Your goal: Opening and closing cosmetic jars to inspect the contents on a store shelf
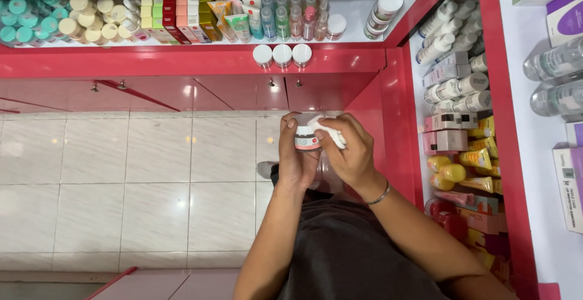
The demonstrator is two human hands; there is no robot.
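My left hand (294, 160) grips a small white jar (306, 137) with a pink band, held out in front of my body above the tiled floor. My right hand (351, 151) presses a crumpled white cloth (326, 130) against the top and side of that jar. A thin metal bangle sits on my right wrist. Both hands touch each other around the jar, so most of it is hidden.
A red shelf unit (194, 62) runs along the far side with rows of tubes, boxes and bottles; three white-lidded jars (282, 54) stand on its front ledge. More red shelving (401, 124) on the right holds bottles, pink boxes and yellow tubes. White floor tiles (121, 172) lie below.
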